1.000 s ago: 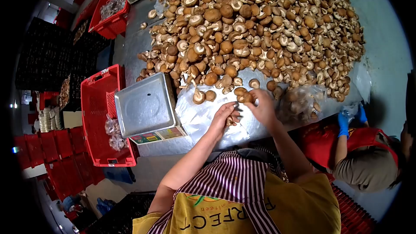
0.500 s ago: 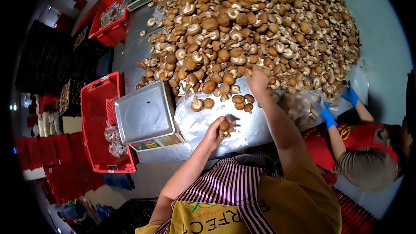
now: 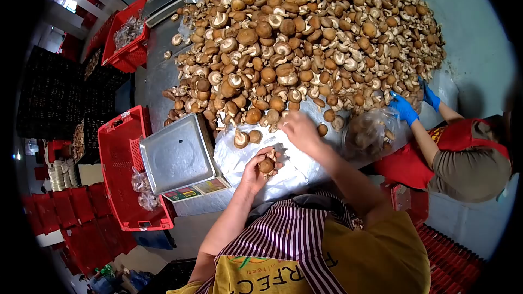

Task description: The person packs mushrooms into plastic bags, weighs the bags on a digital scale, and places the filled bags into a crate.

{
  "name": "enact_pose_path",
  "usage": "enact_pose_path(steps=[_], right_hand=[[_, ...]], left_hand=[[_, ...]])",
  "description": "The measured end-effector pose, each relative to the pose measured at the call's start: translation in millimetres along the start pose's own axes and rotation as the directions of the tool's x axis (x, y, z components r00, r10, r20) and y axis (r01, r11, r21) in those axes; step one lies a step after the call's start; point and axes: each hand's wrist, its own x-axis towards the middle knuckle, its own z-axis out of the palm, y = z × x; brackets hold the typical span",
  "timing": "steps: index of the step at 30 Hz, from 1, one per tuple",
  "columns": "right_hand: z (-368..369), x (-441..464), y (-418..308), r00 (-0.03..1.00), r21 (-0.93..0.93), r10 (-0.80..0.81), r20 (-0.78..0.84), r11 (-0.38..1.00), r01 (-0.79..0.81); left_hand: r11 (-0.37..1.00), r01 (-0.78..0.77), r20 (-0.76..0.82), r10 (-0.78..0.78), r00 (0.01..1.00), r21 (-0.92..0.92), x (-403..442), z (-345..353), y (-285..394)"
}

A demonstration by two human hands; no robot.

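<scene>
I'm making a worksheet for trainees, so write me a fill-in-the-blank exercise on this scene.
1. The person's bare left hand holds a brown-capped ____.
2. The rectangular silver metal pan sits beside a ____ plastic crate.
3. The co-worker's snug gloves are coloured ____.

Missing words: mushroom; red; blue.

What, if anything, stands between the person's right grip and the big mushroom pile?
Nothing visible does: the right grip is at the near edge of the mushroom pile; whether they touch, I cannot tell.
</scene>
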Motion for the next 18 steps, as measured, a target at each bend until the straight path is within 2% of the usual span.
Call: enact_pose_path(steps=[1, 2, 3, 4, 5, 7, 8, 9, 11, 13, 16, 18], right_hand=[[-26.8, 22.1, -2.9, 0.993, 0.056, 0.087, 0.078, 0.994, -0.092], [-20.7, 41.4, 8.2, 0.981, -0.023, 0.023, -0.191, 0.999, -0.027], [-42.6, 58.7, 1.8, 0.972, 0.012, 0.012, -0.233, 1.000, -0.009], [-43.5, 78.8, 8.9, 0.939, -0.077, -0.034, -0.342, 0.997, 0.008], [-39.4, 91.6, 12.2, 0.937, -0.079, -0.036, -0.346, 0.997, 0.009], [-23.5, 114.3, 18.8, 0.926, -0.181, 0.052, -0.374, 0.975, -0.128], [-13.3, 111.5, 24.0, 0.928, -0.166, -0.015, -0.373, 0.985, -0.050], [-7.7, 104.5, 24.7, 0.943, -0.227, -0.042, -0.330, 0.973, -0.036], [8.2, 75.4, 31.9, 0.973, -0.089, -0.014, -0.231, 0.996, -0.007], [10.5, 44.0, 40.7, 0.952, -0.149, -0.050, -0.303, 0.989, 0.004], [10.9, 7.1, 56.5, 0.974, -0.261, -0.042, -0.223, 0.965, -0.018], [-6.0, -3.7, 64.8, 0.977, -0.216, -0.038, -0.212, 0.976, -0.009]], left_hand=[[1.000, -0.006, 0.047, 0.006, 0.999, -0.016, 0.3, -2.9, 1.5], [1.000, -0.016, 0.010, 0.016, 1.000, -0.020, -2.8, 5.0, 4.7], [1.000, -0.017, 0.009, 0.017, 1.000, -0.016, -2.7, 2.6, 5.0], [1.000, -0.006, -0.018, 0.006, 1.000, -0.022, -2.6, -0.8, 4.1], [1.000, 0.003, -0.043, -0.004, 0.999, -0.027, -2.8, -3.5, 2.9], [0.999, 0.010, -0.100, -0.014, 0.995, -0.038, -5.5, -4.0, -2.6], [0.999, 0.007, -0.101, -0.010, 0.995, -0.031, -6.8, -7.7, -6.3], [1.000, 0.007, -0.104, -0.009, 0.994, -0.024, -9.4, -9.6, -8.3], [0.999, 0.009, -0.112, -0.013, 0.994, -0.039, -13.1, -18.8, -12.3], [0.999, 0.002, -0.145, -0.007, 0.989, -0.040, -18.0, -25.1, -12.5], [0.998, 0.010, -0.203, -0.021, 0.979, -0.057, -26.0, -35.1, -9.1], [0.998, 0.001, -0.217, -0.014, 0.976, -0.058, -29.7, -36.3, -4.5]])
